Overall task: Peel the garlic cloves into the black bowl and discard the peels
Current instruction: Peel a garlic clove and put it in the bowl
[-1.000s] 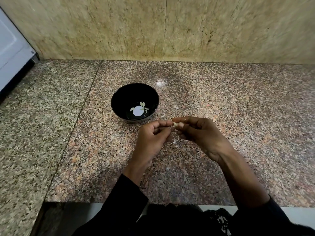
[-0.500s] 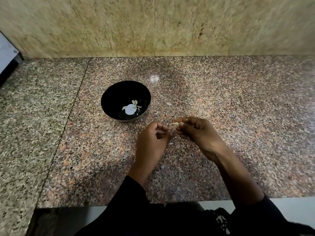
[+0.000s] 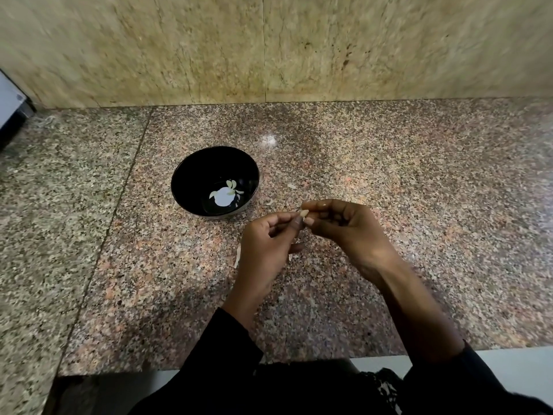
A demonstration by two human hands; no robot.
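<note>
Head view looks down on a small pale garlic clove [image 3: 304, 213], held up in the air just in front of the person, a little to the right of the black bowl [image 3: 191, 172] and above the worktop [image 3: 419, 205]. The right hand [image 3: 350, 229] pinches the clove between thumb and curled fingers [image 3: 321, 206]. The left hand [image 3: 266, 244] meets it from the other side, its thumb and forefinger closed on the near end of the clove, the other fingers loosely curled beneath.

Inside the bowl lie a few peeled cloves [image 3: 232, 185], pale against the dark glaze, next to a bright white reflection on the bottom. The bowl stands on the speckled pinkish granite, close to a seam in the stone.

Scraps of peel [image 3: 291, 186] lie on the worktop between the bowl and the hands, and another thin strip [image 3: 238, 256] shows just left of the left hand. Both forearms come up from dark sleeves [image 3: 227, 348] at the near edge. A beige stone wall [image 3: 269, 46] rises behind, and the corner of a white appliance [image 3: 10, 106] sits at the far left.
</note>
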